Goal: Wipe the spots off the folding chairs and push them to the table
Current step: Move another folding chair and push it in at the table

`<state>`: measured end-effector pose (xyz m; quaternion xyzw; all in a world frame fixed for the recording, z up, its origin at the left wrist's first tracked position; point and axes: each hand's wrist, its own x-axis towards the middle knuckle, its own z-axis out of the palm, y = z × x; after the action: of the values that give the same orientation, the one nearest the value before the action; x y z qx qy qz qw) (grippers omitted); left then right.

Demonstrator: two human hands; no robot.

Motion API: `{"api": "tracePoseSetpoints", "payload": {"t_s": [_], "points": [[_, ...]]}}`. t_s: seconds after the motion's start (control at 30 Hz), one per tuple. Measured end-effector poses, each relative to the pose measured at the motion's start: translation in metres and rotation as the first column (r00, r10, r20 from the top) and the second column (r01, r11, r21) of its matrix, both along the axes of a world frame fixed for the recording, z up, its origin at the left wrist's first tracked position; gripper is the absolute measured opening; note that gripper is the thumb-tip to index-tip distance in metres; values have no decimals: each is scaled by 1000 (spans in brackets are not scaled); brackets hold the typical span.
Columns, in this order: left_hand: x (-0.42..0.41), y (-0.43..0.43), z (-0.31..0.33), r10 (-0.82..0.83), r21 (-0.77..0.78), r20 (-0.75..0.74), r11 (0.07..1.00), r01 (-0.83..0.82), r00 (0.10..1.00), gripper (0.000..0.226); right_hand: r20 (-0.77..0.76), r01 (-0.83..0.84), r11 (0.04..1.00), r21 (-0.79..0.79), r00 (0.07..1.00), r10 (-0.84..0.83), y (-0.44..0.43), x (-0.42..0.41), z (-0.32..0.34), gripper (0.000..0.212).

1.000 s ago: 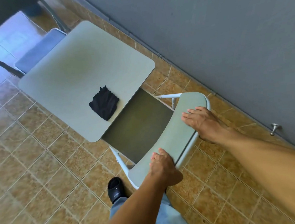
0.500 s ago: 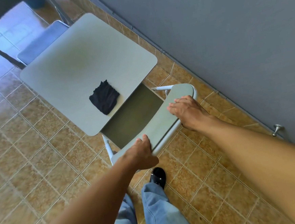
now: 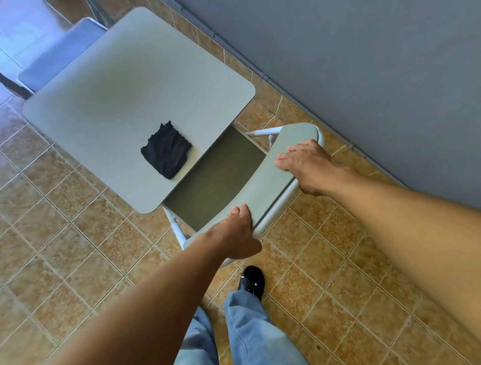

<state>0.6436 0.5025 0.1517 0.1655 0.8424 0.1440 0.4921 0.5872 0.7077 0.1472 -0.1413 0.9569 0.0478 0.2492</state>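
The folding chair (image 3: 265, 189) stands with its seat partly tucked under the bench (image 3: 106, 100). Our left hand (image 3: 234, 234) curls around the near end of its backrest, and our right hand (image 3: 304, 163) wraps over the far end. The black cloth (image 3: 166, 153) lies on the bench, so we judge wiping finished here and the push nearly complete. A second chair (image 3: 59, 52) sits opposite.

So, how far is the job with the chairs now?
Wiping seems done: the cloth lies on the table. In hand: the left hand and right hand grip the chair, seat partly under the table. The far chair stands at the table. Left: push this one fully in.
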Motion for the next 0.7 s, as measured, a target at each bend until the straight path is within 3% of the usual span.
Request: {"api": "tracePoseSetpoints", "payload": {"t_s": [0.37,0.5,0.6,0.7], "points": [[4,-2,0,-11,-21,-53,1000,10,999,86,-30,8,999,47,1000,-7,-3,6,-2,52],[2,-4,2,-16,7,-31,1000,16,999,93,-47,14,998,55,999,-11,-6,6,-6,48],[0,-7,4,-33,26,-45,999,34,998,93,-124,111,992,60,987,-103,-13,14,-6,48],[-5,-12,0,-60,24,-55,998,62,997,95,-209,249,968,14,948,-241,-24,28,-4,68]]}}
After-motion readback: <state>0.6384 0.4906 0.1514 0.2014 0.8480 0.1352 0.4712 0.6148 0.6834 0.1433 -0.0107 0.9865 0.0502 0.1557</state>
